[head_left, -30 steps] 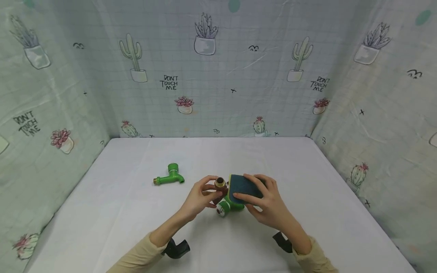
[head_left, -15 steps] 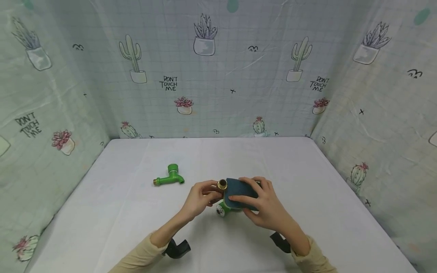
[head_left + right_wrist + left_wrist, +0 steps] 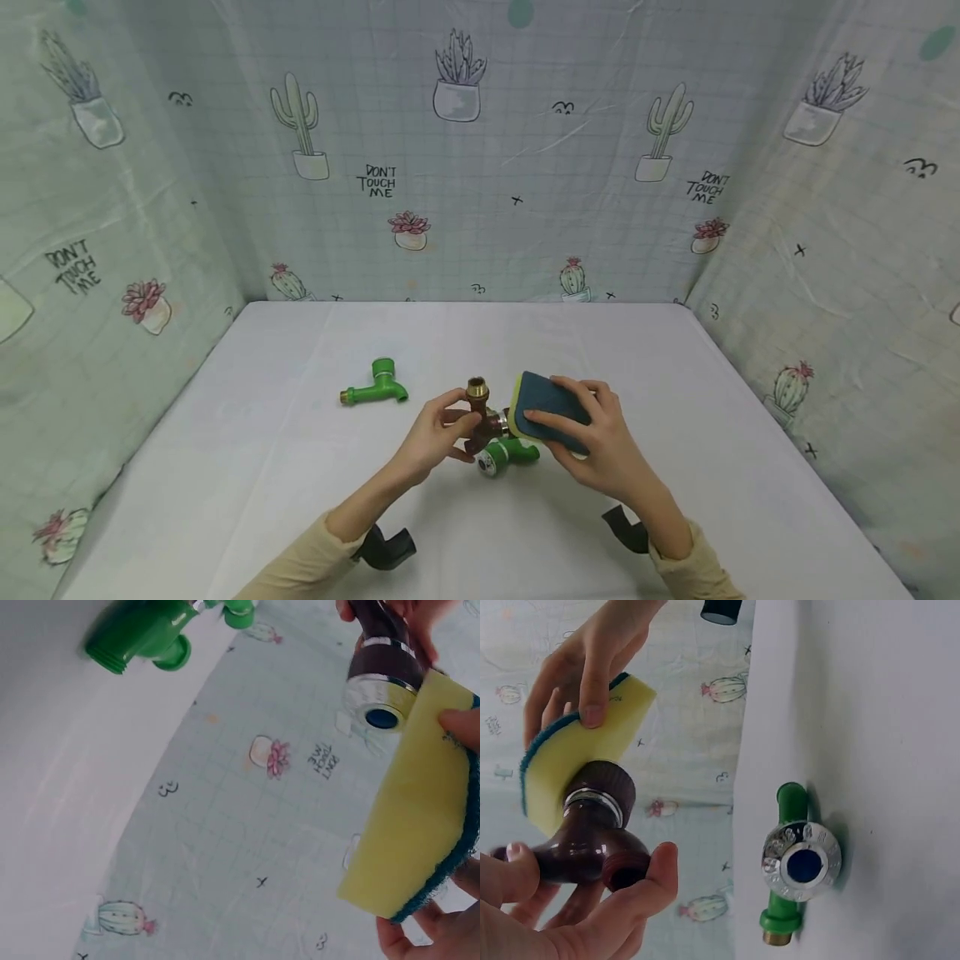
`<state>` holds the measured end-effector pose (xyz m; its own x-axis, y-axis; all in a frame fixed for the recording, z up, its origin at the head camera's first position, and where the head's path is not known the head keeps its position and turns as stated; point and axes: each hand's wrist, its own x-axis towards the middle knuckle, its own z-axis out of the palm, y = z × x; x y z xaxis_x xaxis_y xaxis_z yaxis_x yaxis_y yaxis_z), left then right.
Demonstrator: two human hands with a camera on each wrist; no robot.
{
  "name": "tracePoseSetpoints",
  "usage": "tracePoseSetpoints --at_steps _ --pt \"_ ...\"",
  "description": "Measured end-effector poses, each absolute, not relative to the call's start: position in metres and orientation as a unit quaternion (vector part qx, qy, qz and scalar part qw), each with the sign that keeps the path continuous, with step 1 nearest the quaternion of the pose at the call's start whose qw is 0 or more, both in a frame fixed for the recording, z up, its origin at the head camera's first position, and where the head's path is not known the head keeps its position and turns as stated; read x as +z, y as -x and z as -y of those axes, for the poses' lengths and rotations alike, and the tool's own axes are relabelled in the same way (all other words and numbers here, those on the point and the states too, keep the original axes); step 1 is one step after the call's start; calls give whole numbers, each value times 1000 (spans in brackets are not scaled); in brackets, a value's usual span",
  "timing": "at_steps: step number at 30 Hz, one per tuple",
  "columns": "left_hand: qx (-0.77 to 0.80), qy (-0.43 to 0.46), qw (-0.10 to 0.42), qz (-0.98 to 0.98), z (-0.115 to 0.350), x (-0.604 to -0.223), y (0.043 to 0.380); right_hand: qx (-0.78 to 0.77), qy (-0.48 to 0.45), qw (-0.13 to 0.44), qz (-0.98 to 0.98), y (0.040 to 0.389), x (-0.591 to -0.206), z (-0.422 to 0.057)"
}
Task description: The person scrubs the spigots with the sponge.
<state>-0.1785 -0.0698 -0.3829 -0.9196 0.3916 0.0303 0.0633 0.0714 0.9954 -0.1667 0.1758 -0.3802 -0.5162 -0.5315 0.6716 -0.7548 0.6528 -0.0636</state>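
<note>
My left hand (image 3: 438, 432) grips a dark brown tap (image 3: 477, 407), its brass threaded end upward and its round knob toward the right. In the left wrist view the tap's spout mouth (image 3: 625, 870) lies between thumb and fingers. My right hand (image 3: 609, 442) holds a two-layer sponge (image 3: 547, 397), dark blue scouring side toward the head camera. The sponge's yellow foam (image 3: 409, 802) faces the tap and lies against the knob (image 3: 604, 784) in the left wrist view. Below the hands, a green tap (image 3: 516, 452) with a silver knob end lies on the table.
Another green tap (image 3: 381, 389) with a brass end lies farther back at left. A black bent pipe (image 3: 390, 552) sits by the left forearm and a black piece (image 3: 624, 530) by the right. Patterned cloth (image 3: 480, 167) walls the white table (image 3: 262, 450) at back and sides.
Both hands have lifted slightly. The brown tap has turned so its brass end points up rather than toward the head camera. The sponge shifted left over the tap, then back right to the knob.
</note>
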Motion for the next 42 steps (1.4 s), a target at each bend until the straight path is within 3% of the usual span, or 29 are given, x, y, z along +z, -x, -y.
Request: tracePoseSetpoints --at_steps 6,10,21,32,42 --pt "707 -99 180 -676 71 -388 179 149 -411 368 820 160 -386 -168" --pt "725 -74 213 -650 71 -390 182 140 -424 372 814 155 -389 -166" --pt "666 -135 180 -711 71 -385 180 194 -408 355 819 157 -398 -164" --pt "619 -200 178 -739 62 -383 171 327 -373 394 774 164 -397 -158" --pt "550 -221 87 -801 56 -384 165 332 -352 393 782 170 -382 -154"
